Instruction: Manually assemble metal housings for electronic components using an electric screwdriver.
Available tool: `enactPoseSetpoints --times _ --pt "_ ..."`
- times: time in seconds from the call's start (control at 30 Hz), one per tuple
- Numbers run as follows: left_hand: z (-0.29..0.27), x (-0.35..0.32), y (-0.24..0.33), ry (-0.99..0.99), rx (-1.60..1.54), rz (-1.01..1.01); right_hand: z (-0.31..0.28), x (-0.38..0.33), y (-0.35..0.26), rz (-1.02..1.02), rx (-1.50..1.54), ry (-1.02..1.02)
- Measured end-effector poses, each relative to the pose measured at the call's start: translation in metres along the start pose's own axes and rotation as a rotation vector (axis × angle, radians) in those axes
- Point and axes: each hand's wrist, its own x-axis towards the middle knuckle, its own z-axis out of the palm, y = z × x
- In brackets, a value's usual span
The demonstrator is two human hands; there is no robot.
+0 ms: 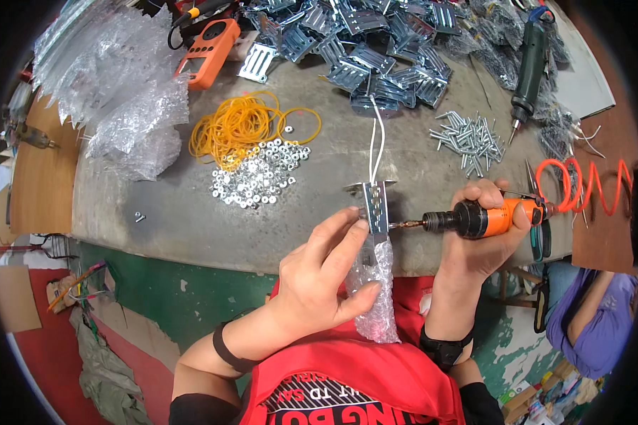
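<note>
Head view: orange power tool (475, 219) points left, long axis crosswise.

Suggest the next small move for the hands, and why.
Probably ease the orange power tool slightly left: the right hand grips it, its bit points at the metal piece from the right, and the left hand holds that piece. Whether bit and piece touch is unclear.

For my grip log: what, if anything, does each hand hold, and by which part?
The right hand holds the orange drill around its body. The left hand holds the metal bracket by its left edge.
</note>
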Motion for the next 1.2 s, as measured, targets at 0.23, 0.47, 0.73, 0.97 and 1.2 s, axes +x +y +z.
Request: enactPoseSetpoints --times 0.23,0.47,0.73,0.97,1.2 --pt "0.001 0.002 0.000 -0.018 0.047 -0.008 -0.004 0.001 0.000 0.053 0.072 -0.040" --pt "0.000 0.003 0.001 0.003 0.038 -0.011 -0.004 0.000 -0.001 0.088 0.034 -0.090" --pt "-0.001 0.002 0.001 0.018 -0.085 -0.038 -0.015 0.003 -0.008 0.017 -0.092 -0.124" --pt "-0.028 -0.006 -0.014 0.079 0.109 -0.114 -0.016 0.005 -0.011 0.011 -0.112 -0.133" --pt "-0.063 -0.021 -0.045 0.183 0.570 -0.180 -0.018 0.007 -0.010 -0.019 -0.157 -0.177"
